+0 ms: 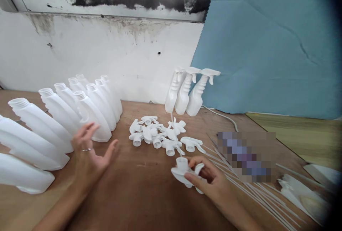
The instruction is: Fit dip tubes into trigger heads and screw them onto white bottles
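White plastic trigger spray head (181,175), upside down above brown tabletop (141,199), pinched in right hand (212,183), near pile of matching heads (148,133). Open left hand (91,154) beside curved white plastic bottle (93,113).

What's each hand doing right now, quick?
Left hand: open, holding nothing, close to a white bottle.
Right hand: closed, holding a white spray head.
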`<state>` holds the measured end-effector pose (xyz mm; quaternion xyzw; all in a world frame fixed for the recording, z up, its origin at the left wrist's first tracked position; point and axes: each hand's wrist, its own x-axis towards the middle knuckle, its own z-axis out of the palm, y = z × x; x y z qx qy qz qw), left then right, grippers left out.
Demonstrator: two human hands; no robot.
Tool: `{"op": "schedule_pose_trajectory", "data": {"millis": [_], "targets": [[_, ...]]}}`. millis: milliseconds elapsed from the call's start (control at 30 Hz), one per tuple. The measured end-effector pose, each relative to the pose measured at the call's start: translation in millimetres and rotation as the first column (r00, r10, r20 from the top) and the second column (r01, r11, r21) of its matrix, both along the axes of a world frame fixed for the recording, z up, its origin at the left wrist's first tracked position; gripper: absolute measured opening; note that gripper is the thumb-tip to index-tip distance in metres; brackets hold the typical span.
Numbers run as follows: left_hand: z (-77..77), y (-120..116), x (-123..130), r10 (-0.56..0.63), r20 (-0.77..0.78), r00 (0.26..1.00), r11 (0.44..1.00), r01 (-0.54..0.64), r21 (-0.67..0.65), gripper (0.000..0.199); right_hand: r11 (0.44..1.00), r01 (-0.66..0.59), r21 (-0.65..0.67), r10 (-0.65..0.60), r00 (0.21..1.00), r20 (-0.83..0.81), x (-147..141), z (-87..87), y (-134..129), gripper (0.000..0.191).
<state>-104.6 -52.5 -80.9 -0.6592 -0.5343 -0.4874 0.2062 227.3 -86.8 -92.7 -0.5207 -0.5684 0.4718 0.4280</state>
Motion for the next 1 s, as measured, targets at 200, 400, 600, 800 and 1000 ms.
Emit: {"op": "schedule_pose_trajectory", "data": {"millis": [200, 400, 600, 800, 1000], "targets": [[-11.9, 21, -30, 0.162, 0.203, 0.966, 0.977, -0.129, -0.169, 0.104, 0.992, 0.076, -0.103, -0.109, 0.925, -0.364, 29, 5.2, 3, 0.040], [-21.3, 24, -32, 0.259, 0.229, 0.938, 0.939, -0.188, -0.288, 0.105, 0.988, 0.060, -0.141, -0.110, 0.918, -0.381, 30, 3.3, 10, 0.055], [-23.4, 24, -26, 0.229, 0.259, 0.938, 0.943, -0.149, -0.298, 0.106, 0.983, 0.181, -0.029, -0.183, 0.965, -0.187, 38, -5.4, 15, 0.052], [-33.2, 33, -20, 0.232, 0.394, 0.889, 0.939, -0.099, -0.330, 0.111, 0.967, 0.256, -0.012, -0.251, 0.938, -0.239, 45, 0.0, 19, 0.044], [-38.6, 38, -15, 0.236, 0.464, 0.854, 0.954, -0.112, -0.277, 0.109, 0.950, 0.302, -0.076, -0.306, 0.865, -0.397, 46, -2.1, 21, 0.046]]}}
